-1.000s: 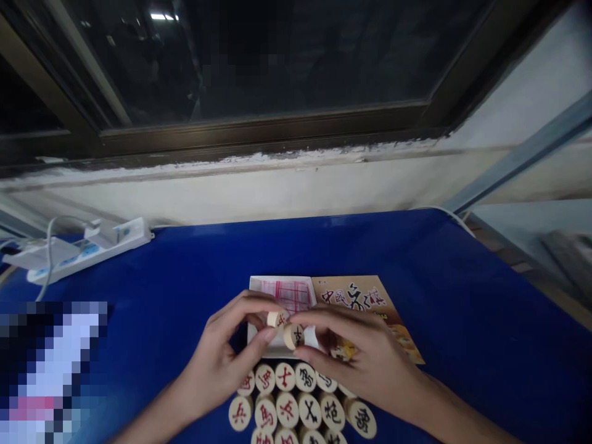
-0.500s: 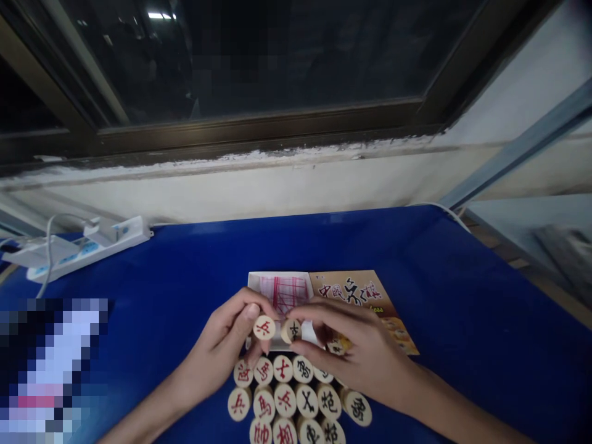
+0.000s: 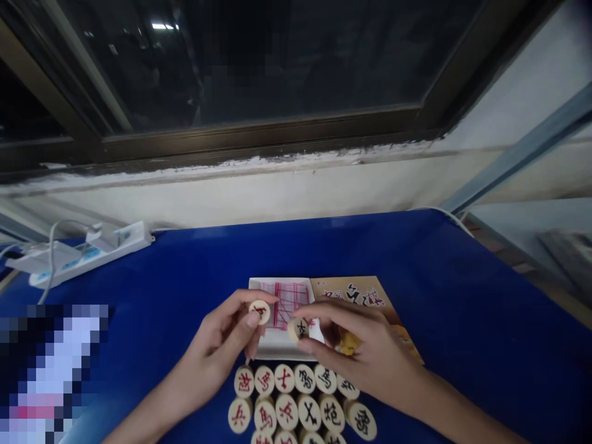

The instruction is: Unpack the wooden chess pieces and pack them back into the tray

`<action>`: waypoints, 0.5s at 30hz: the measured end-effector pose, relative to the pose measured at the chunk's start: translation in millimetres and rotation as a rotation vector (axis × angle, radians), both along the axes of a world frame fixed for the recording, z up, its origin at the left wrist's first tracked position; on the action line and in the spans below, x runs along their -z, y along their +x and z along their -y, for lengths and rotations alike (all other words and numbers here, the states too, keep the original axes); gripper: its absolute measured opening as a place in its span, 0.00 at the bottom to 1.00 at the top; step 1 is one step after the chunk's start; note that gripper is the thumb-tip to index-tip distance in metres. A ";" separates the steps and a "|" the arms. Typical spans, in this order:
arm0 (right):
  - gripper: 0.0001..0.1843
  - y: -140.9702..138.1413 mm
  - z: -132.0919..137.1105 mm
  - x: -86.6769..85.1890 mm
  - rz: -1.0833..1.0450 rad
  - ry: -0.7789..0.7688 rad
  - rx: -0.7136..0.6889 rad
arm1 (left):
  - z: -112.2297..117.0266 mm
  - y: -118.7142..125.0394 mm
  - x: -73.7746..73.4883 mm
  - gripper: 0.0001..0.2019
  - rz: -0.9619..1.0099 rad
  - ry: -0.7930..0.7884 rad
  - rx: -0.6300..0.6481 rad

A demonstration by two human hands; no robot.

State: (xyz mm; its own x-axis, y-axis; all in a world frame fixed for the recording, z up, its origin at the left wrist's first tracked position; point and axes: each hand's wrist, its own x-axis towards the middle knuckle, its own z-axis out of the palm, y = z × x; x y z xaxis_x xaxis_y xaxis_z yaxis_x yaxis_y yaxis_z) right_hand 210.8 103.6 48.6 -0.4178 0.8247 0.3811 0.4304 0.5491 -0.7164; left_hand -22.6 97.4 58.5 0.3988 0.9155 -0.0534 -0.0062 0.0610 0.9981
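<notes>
Between the thumb and fingers of my left hand (image 3: pixel 222 336) is a Chinese chess piece with a red character (image 3: pixel 259 312), held up over the white box tray (image 3: pixel 277 353). My right hand (image 3: pixel 354 342) pinches another Chinese chess piece with a black character (image 3: pixel 298 329), tilted, above the tray's right part. A folded sheet with pink lines (image 3: pixel 289 299) lies in the tray. Below both hands, several round wooden pieces stand in rows, red characters such as one piece (image 3: pixel 240 415) on the left, black ones such as another (image 3: pixel 360 419) on the right.
The printed box lid (image 3: pixel 383 314) lies right of the tray, partly under my right hand. A white power strip (image 3: pixel 92 253) with plugs and cables sits at the back left of the blue table (image 3: pixel 194 259). Behind it are a wall and a dark window (image 3: pixel 300 61).
My hands have drawn slightly apart. The red piece has shifted up and left and turned in my left fingers. The black piece stays in my right hand. The view has shifted slightly.
</notes>
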 end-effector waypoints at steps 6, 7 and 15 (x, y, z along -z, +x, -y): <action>0.09 -0.9 3.9 5.7 -0.064 0.026 0.000 | 1.6 5.1 11.5 0.10 0.075 -0.021 0.024; 0.10 -1.0 4.1 6.0 -0.071 0.045 -0.013 | 2.4 6.2 12.8 0.11 0.102 -0.043 0.029; 0.13 -0.5 2.2 7.4 -0.088 0.147 -0.063 | 7.5 11.8 18.0 0.20 0.120 -0.053 0.000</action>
